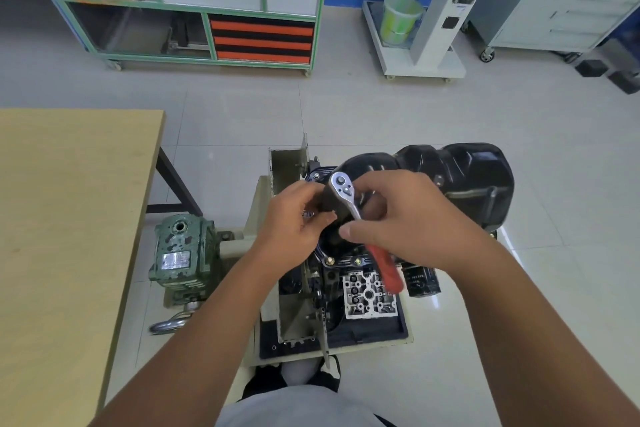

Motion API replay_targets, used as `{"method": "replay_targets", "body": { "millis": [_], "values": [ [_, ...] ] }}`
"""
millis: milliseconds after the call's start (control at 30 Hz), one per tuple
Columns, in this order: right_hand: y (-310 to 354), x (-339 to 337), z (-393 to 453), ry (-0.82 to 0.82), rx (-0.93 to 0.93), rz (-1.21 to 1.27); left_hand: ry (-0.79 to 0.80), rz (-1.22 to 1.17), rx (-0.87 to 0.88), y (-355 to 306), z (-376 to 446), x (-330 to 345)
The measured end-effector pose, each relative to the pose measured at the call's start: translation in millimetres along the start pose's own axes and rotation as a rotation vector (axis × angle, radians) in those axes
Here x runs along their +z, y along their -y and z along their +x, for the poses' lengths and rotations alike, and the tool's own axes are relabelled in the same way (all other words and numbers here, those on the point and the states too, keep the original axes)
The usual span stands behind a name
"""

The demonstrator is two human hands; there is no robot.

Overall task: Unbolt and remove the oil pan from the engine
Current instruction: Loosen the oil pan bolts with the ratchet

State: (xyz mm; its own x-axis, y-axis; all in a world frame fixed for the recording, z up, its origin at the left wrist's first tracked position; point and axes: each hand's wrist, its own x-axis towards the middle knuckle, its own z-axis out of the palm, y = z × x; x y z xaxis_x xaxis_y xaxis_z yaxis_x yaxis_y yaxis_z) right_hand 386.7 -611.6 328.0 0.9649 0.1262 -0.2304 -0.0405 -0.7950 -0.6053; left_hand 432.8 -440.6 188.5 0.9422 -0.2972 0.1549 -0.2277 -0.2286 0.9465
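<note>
Oil pan (460,177), black and glossy, sits uppermost on the upturned engine (369,291), which is clamped in a stand (287,163) on the tiled floor just beside the wooden table's right edge (149,184). Its long axis runs from the near-left, under the hands, toward the far-right, with the deep sump bulging at the far-right end and the shallow end nearest the stand's upright plate. Right hand (412,218) grasps the ratchet wrench (360,215) partway along its shank, the red handle trailing toward the viewer and the chrome head raised above the pan. Left hand (294,222) has its fingers curled at a dark piece just under the ratchet head, probably a socket or extension, though blur leaves that unsure. The step in hand looks like fitting or adjusting the drive before moving to a flange bolt (330,259); several bolts show along the pan's near rim, so the pan appears still fastened. Done well, the socket should seat squarely and fully over the bolt head, the left hand steadying the head while the right pulls the handle smoothly, loosening bolts evenly round the flange.
</note>
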Motion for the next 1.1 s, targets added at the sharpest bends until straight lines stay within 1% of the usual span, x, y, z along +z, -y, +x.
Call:
{"method": "replay_targets", "body": {
  "millis": [33,67,133,167,200,267,300,333,367,433,500,567,633,733,767,800,833,900,933,967,1000,1033,1100],
  "values": [
    [1,-1,1,-0.026,-0.001,-0.005,-0.006,-0.010,-0.013,0,0,1],
    [2,-1,2,-0.107,-0.009,-0.053,0.016,-0.023,-0.041,1,0,1],
    [6,0,3,-0.290,-0.025,-0.236,0.119,-0.027,-0.104,2,0,0],
    [9,2,3,-0.328,-0.037,-0.292,0.153,-0.011,-0.110,2,0,0],
    [10,4,3,-0.315,-0.050,-0.328,0.152,0.006,-0.097,2,-1,1],
    [11,7,2,-0.167,-0.043,-0.331,0.088,0.019,-0.058,0,-3,4],
    [12,7,1,-0.092,-0.029,-0.269,0.051,0.018,-0.044,-1,-5,6],
    [12,5,1,-0.057,-0.022,-0.188,0.023,0.018,-0.031,-2,-6,8],
    [13,2,2,-0.069,-0.012,-0.139,0.002,0.019,-0.019,-3,-8,10],
    [14,3,4,-0.157,0.011,-0.148,-0.015,0.008,-0.014,-2,-9,10],
    [16,7,5,-0.246,0.032,-0.207,0.022,0.010,-0.017,1,-8,8],
    [16,15,3,-0.271,0.031,-0.268,0.078,0.042,0.011,5,-7,5],
    [15,19,1,-0.230,0.022,-0.309,0.057,0.068,0.036,6,-7,6],
    [14,14,-2,-0.109,0.054,-0.124,-0.062,0.063,0.013,4,-7,14],
    [15,12,-3,-0.099,0.048,-0.089,-0.081,0.064,0.016,4,-7,15],
    [14,11,-2,-0.129,0.037,-0.094,-0.079,0.059,0.017,4,-6,17],
    [14,10,-1,-0.196,0.021,-0.127,-0.057,0.035,0.002,5,-6,17],
    [14,12,1,-0.330,0.003,-0.236,0.032,-0.041,-0.057,7,-5,14],
    [14,13,1,-0.350,0.002,-0.279,0.075,-0.067,-0.070,9,-4,13],
    [14,16,1,-0.337,0.007,-0.328,0.096,-0.070,-0.066,9,-4,12],
    [14,20,0,-0.289,0.016,-0.363,0.089,-0.061,-0.056,8,-4,12],
    [13,22,-1,-0.232,0.031,-0.344,0.061,-0.049,-0.047,7,-4,13],
    [15,21,-4,-0.113,0.063,-0.172,-0.017,-0.053,-0.049,6,-3,17]
  ]
}}
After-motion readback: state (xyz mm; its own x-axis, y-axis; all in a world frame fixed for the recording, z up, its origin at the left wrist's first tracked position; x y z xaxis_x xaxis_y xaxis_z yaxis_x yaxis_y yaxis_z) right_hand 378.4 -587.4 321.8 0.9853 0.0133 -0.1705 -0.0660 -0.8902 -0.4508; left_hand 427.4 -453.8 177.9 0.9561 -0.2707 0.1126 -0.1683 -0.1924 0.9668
